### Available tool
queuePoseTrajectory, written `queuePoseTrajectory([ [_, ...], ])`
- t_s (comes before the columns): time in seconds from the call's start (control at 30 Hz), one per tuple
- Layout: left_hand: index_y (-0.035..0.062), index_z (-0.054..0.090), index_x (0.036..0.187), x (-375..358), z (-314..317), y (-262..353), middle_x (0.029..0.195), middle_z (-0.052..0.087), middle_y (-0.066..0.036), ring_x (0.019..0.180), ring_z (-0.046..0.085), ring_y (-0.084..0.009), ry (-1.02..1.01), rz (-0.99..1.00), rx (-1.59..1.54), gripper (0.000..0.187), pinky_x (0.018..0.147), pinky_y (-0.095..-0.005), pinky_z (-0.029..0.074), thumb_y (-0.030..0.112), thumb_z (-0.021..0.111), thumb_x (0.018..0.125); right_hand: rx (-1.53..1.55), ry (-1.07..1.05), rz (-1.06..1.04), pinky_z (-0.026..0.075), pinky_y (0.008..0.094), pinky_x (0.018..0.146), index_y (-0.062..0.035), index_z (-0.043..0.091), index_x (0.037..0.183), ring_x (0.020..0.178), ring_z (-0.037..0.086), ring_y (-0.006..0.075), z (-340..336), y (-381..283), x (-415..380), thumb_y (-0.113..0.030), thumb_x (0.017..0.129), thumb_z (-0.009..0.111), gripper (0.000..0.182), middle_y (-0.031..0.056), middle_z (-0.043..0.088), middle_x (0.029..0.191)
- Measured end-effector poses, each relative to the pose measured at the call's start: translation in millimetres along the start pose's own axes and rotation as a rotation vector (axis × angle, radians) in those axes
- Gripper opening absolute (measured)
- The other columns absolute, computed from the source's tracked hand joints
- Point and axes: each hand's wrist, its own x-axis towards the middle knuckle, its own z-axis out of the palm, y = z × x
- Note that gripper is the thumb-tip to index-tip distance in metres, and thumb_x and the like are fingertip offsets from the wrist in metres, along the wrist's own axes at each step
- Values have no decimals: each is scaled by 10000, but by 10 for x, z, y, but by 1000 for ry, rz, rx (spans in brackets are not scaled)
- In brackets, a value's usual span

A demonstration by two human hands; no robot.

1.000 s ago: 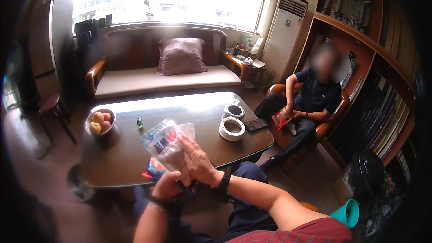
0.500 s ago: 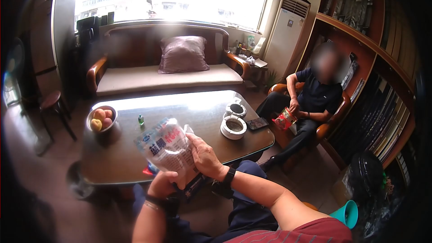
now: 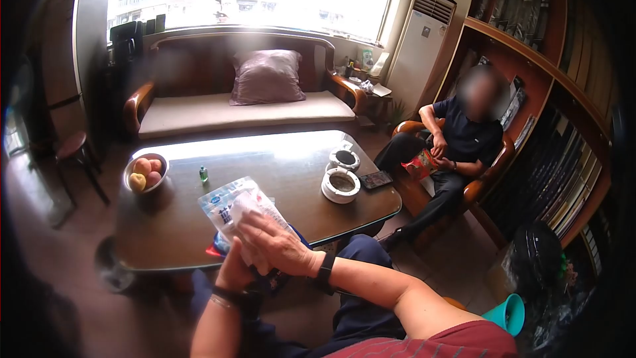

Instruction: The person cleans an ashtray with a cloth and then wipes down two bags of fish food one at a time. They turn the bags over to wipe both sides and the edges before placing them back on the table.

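One packet (image 3: 218, 200), bottom in left fingers (image 3: 236, 256), right fingers (image 3: 257, 227) holding white sheet (image 3: 246, 203) against it

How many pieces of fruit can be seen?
4, all in the bowl: two fruits at the back, a yellow fruit front left, another fruit front right. More may be hidden.

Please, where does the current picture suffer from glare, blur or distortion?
Head view: window blown out, glare on the table, far side; head view: unreadable small print on the pouch, blurred patch over the seated person; head view: curved bookcase shelf, dark corners.
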Motion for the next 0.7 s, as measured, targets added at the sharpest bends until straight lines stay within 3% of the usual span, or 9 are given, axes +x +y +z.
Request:
queuePoseTrajectory([
  [0.03,83,356,1533,18,-114,15,1449,525,-121,1339,505,-290,-90,-52,-26,767,1121,-442,409,529,615,965,-40,54,76,305,465,1200,-7,476,1455,1429,398,399,-9,52,20,-65,950,565,515,239,433,1516],
  [0.2,81,361,1529,-5,86,85,1467,514,-124,1346,501,-297,-28,20,21,765,1132,-455,398,519,626,960,36,205,356,308,474,1195,-7,509,1432,1427,389,417,125,195,14,-88,966,547,474,269,412,1521],
  [0.27,82,361,1530,-30,106,102,1467,513,-121,1348,500,-290,-5,13,41,768,1134,-445,397,523,626,959,30,202,336,338,461,1180,-32,498,1444,1413,409,421,136,125,8,-49,956,572,494,255,455,1486],
  [0.37,84,361,1530,-59,2,98,1448,527,-114,1323,518,-280,6,14,71,770,1107,-427,422,545,607,965,-28,68,-25,373,445,1163,-37,491,1439,1387,448,410,103,78,74,-92,915,644,549,261,491,1444],
  [0.47,75,362,1526,-26,-62,89,1431,538,-110,1297,537,-276,15,-5,82,771,1078,-417,446,556,592,970,-73,14,20,399,459,1143,-36,494,1436,1380,448,424,-5,296,133,-98,936,619,520,272,479,1454],
  [0.63,61,359,1521,25,-24,51,1417,547,-113,1276,552,-273,35,19,110,776,1053,-412,466,566,578,974,-33,205,435,384,447,1152,47,477,1420,1396,425,423,168,507,112,-95,955,547,491,273,455,1480],
  [0.67,62,356,1523,40,-84,27,1419,547,-116,1277,552,-274,50,20,120,777,1056,-411,464,566,577,975,-32,205,440,384,447,1152,47,477,1420,1396,425,423,194,470,103,-95,955,547,491,273,455,1480],
  [0.7,62,354,1524,48,-120,18,1420,546,-118,1277,552,-276,65,23,132,778,1058,-411,462,566,577,975,-83,166,249,371,448,1156,77,494,1393,1390,425,431,158,351,163,-106,962,535,470,278,470,1461],
])
